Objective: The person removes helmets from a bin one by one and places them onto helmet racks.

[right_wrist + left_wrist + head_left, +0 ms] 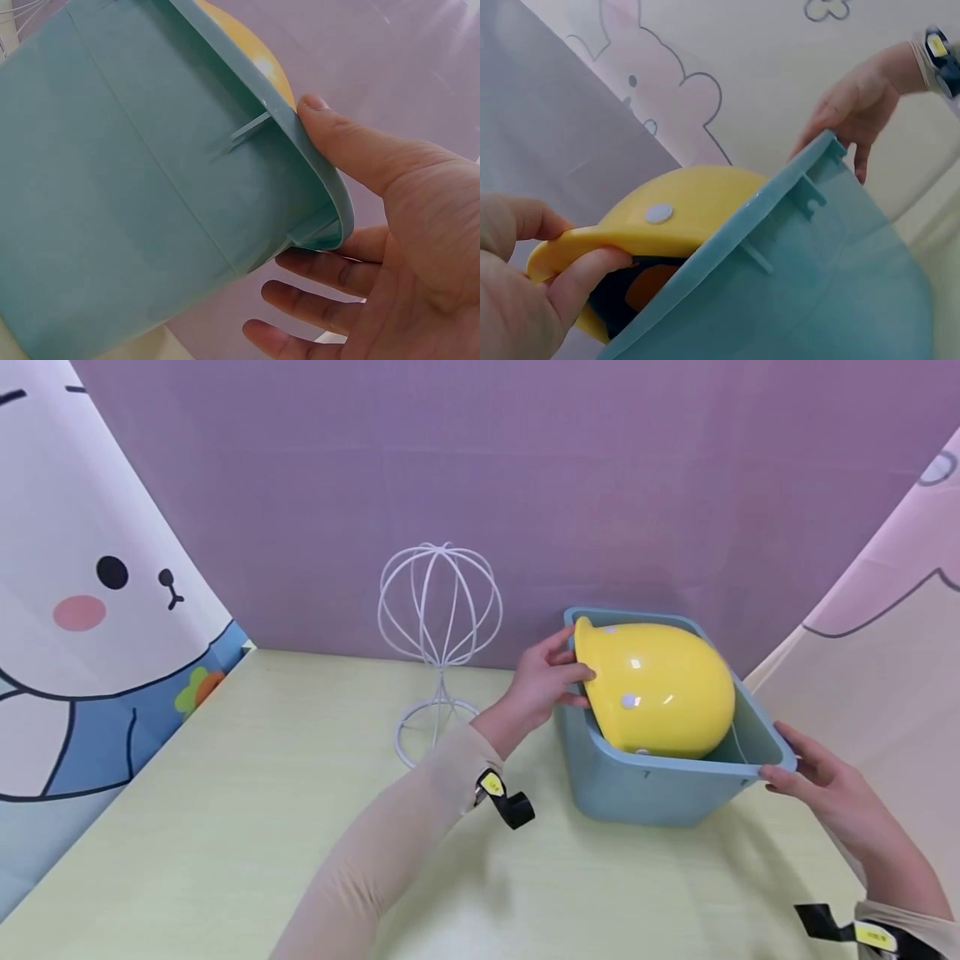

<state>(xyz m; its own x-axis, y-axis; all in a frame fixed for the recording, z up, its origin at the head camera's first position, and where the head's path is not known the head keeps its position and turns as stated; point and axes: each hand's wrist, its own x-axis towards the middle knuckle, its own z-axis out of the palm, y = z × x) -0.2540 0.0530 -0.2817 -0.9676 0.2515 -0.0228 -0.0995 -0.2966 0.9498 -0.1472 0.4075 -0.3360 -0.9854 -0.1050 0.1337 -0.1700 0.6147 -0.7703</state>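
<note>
A glossy yellow helmet (pixel 663 685) with pale round dots lies on its side, partly inside a blue plastic bin (pixel 637 789). My left hand (pixel 542 681) pinches the helmet's brim between thumb and fingers at the bin's left side. In the left wrist view, dark lining (pixel 622 296) shows under that brim. At the bin's front right corner, my right hand (pixel 832 785) holds the rim, thumb on top and fingers underneath. The bin's far wall is mostly hidden behind the helmet.
A white wire stand (pixel 441 610) with a round cage top stands left of the bin, near the purple backdrop (pixel 480 485). Cartoon-printed cloths (pixel 112 635) hang at both sides. The pale wooden table (pixel 225 827) carries the bin and the stand.
</note>
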